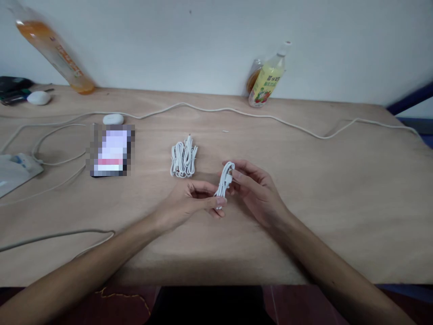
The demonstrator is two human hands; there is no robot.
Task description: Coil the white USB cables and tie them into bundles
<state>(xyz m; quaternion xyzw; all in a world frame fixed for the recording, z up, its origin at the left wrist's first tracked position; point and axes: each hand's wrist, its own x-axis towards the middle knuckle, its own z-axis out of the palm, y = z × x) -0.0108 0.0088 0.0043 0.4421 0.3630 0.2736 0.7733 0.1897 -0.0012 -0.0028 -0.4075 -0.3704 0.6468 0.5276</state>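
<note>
A coiled white USB cable [224,178] is held between both hands above the wooden table, near its front. My left hand [198,198] pinches the lower end of the coil between thumb and fingers. On the other side, my right hand [255,187] grips the upper part, its thumb at the plug. Behind my left hand lies a bundle of several coiled white cables [184,158], apart from both hands.
A phone [111,151] with a blurred screen and a white earbud case [113,119] lie to the left. One long white cord [209,109] crosses the table [338,189]. Bottles stand by the wall, one orange [57,54], one yellow [267,81].
</note>
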